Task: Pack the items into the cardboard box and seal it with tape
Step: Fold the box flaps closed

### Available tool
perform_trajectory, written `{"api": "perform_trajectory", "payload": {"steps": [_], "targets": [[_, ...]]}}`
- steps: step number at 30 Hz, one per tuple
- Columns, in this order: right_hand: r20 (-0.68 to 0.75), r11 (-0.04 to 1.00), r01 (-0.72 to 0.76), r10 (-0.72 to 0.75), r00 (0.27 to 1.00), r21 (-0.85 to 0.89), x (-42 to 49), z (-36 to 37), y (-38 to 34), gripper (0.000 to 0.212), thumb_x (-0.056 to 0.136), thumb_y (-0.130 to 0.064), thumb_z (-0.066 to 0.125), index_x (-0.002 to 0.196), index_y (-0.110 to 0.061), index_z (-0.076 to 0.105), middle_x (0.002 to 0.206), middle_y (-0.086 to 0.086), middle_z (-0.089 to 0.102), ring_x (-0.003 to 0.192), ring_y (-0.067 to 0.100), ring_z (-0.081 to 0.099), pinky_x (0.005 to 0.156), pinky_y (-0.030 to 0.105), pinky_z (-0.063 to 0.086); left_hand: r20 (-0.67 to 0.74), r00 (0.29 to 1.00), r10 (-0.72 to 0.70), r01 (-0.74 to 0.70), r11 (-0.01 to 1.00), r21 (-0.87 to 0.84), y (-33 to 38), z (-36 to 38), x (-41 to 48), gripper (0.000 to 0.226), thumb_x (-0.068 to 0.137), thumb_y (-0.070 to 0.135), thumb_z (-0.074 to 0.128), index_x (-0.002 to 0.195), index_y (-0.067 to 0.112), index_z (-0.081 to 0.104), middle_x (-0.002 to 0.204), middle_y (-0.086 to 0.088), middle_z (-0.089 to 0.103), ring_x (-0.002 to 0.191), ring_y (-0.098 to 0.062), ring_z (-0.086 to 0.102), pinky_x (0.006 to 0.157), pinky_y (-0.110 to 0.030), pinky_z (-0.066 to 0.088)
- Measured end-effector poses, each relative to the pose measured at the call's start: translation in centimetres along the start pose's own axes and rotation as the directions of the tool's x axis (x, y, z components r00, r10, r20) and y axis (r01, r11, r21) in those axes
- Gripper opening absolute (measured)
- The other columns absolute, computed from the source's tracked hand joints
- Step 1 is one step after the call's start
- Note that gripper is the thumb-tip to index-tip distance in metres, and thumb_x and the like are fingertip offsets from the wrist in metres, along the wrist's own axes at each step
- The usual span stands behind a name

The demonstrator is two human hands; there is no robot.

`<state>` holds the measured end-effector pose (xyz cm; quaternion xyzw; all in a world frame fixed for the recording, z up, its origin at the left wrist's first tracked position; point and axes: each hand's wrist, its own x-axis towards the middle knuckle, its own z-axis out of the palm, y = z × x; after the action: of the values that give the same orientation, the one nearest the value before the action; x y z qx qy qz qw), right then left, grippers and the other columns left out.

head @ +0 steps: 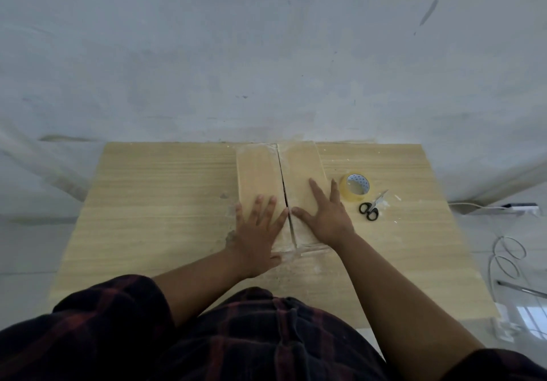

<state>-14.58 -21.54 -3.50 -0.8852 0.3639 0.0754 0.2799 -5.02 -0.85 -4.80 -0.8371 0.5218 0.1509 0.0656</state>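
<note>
**On the wooden surface [162,188], the cardboard box [260,173] is pressed shut**

Near the middle of the surface, close to the wall, sits the cardboard box. Its two top flaps are folded down. They meet at a thin dark gap [282,179] that runs away from me. I cannot see inside, so I cannot tell what is packed.

The left hand [257,232] lies flat on the left flap. The right hand [325,217] lies flat on the right flap. Both grips are wide: the fingers are straight and spread, holding nothing, just pushing down. I think the hands are there to stop the flaps from popping up. They also keep the two edges close, so tape can go over the gap.

Just to the right of the box is the roll of clear tape [354,187], tipped up on its side. The black-handled scissors [370,207] lie just beside it. Both are near the right hand, so I guess they are easy to reach. I see no tape over the gap, so sealing is the step left to do. One hand should hold the flaps down when the other lets go.
</note>
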Motion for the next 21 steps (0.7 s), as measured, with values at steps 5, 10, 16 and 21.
{"api": "perform_trajectory", "payload": {"steps": [5,10,16,21], "targets": [[0.085,0.998,-0.042,0.047,0.995,-0.053,0.5,-1.2,-0.5,0.104,0.079,-0.096,0.05,0.159,-0.064,-0.007,0.149,0.025,0.044,0.123,0.046,0.061,0.104,0.051,0.052,-0.013,1.0,0.005,-0.005,0.998,0.063,0.3,-0.2,-0.1,0.104,0.095,0.083,0.033,0.161,0.033,-0.03,0.168,-0.015,-0.037,0.156,-0.045,-0.029,0.116,-0.08,-0.009],[0.127,0.99,-0.096,0.109,0.986,-0.103,0.6,-1.2,-1.9,0.114,0.079,-0.092,0.056,0.161,-0.056,-0.015,0.133,0.023,0.064,0.116,0.043,0.065,0.1,0.048,0.053,-0.054,0.99,0.13,-0.121,0.983,0.139,-2.5,0.0,-0.4,0.099,0.097,0.076,0.036,0.167,0.029,-0.016,0.173,-0.019,-0.019,0.161,-0.043,-0.011,0.116,-0.082,0.007],[0.158,0.975,-0.211,0.221,0.962,-0.075,-0.9,0.6,-5.2,0.118,0.09,-0.069,0.07,0.166,-0.042,-0.016,0.136,0.021,0.064,0.123,0.042,0.063,0.098,0.051,0.056,0.071,0.994,0.087,-0.09,0.995,0.043,-6.9,-1.6,-1.5,0.109,0.097,0.063,0.059,0.16,0.043,-0.027,0.17,0.0,-0.036,0.157,-0.03,-0.029,0.121,-0.076,0.006],[0.02,0.971,-0.043,0.049,0.999,-0.234,-1.6,0.3,-6.1,0.097,0.094,-0.065,0.067,0.168,-0.031,0.013,0.173,0.02,0.007,0.158,0.041,0.016,0.124,0.059,0.028,0.296,0.955,-0.023,0.072,0.985,-0.156,-3.8,-4.5,-0.9,0.136,0.072,0.096,0.054,0.164,0.032,-0.022,0.164,-0.001,-0.044,0.152,-0.035,-0.039,0.119,-0.076,-0.012]]}}
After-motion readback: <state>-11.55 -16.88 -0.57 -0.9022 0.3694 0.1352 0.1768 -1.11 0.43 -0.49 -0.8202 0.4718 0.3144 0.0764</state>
